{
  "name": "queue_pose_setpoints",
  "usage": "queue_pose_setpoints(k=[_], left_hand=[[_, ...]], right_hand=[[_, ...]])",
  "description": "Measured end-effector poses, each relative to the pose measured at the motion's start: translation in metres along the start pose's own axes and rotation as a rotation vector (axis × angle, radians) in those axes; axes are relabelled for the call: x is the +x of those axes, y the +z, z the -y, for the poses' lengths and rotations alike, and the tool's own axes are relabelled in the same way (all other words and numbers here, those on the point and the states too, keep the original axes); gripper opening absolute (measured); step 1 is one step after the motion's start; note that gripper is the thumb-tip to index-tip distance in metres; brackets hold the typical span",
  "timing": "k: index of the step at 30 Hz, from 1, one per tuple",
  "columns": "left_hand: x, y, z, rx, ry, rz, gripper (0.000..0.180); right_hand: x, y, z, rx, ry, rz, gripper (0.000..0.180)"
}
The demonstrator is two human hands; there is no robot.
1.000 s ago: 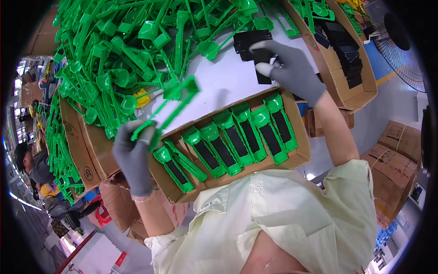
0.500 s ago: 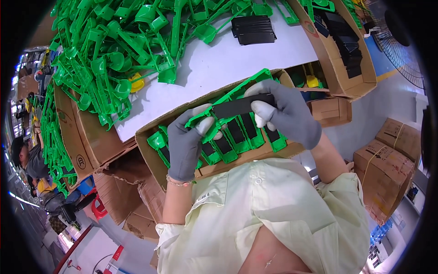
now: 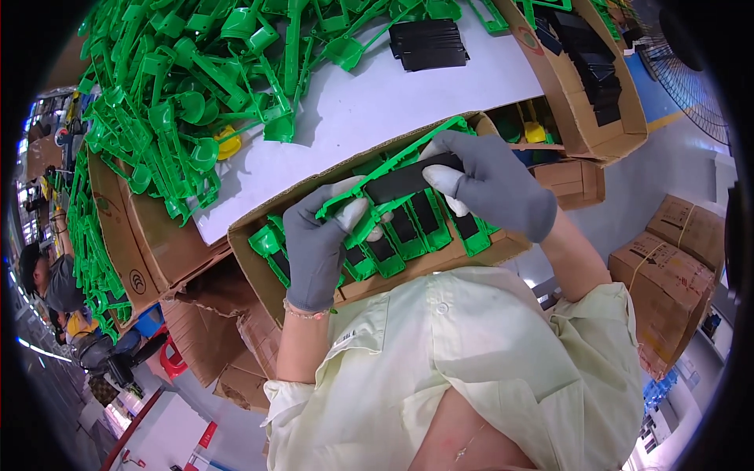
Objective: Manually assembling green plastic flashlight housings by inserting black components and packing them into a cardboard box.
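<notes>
I see a white table (image 3: 369, 110) filling the upper middle of the frame, its upper left buried under a big heap of green plastic parts (image 3: 196, 86). Just below its near edge, frame centre, sits an open cardboard box (image 3: 259, 275) packed with rows of finished green-and-black pieces (image 3: 416, 231). Another cardboard box (image 3: 585, 133) at upper right holds black inserts (image 3: 585, 71); a small stack of black strips (image 3: 428, 43) lies on the table at top centre. Over the centre box, my left hand (image 3: 318, 247), grey glove, is closed round the lower left end of a green plastic frame (image 3: 393, 169). My right hand (image 3: 491, 184), grey glove, is curled shut, fingers pressing a black insert strip (image 3: 408, 179) against that frame. One yellow part (image 3: 228, 145) shows in the heap.
</notes>
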State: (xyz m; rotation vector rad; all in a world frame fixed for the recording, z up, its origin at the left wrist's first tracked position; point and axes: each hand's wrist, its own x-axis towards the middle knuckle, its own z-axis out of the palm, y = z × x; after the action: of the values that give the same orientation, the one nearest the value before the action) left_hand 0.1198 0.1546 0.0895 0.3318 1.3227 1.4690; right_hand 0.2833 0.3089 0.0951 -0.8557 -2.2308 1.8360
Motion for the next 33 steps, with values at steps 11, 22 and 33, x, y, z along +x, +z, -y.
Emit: queue_pose_setpoints(k=[11, 22, 33], left_hand=[[0.003, 0.0, -0.003, 0.021, -0.047, -0.042, 0.028], [0.005, 0.005, 0.001, 0.061, -0.076, -0.059, 0.027], [0.008, 0.009, 0.001, 0.208, -0.111, 0.075, 0.023]], right_hand=[[0.0, -0.013, 0.005, -0.21, -0.246, -0.031, 0.024], [0.003, 0.003, 0.002, -0.324, -0.192, -0.129, 0.017], [-0.018, -0.006, -0.037, -0.153, -0.286, -0.332, 0.035]])
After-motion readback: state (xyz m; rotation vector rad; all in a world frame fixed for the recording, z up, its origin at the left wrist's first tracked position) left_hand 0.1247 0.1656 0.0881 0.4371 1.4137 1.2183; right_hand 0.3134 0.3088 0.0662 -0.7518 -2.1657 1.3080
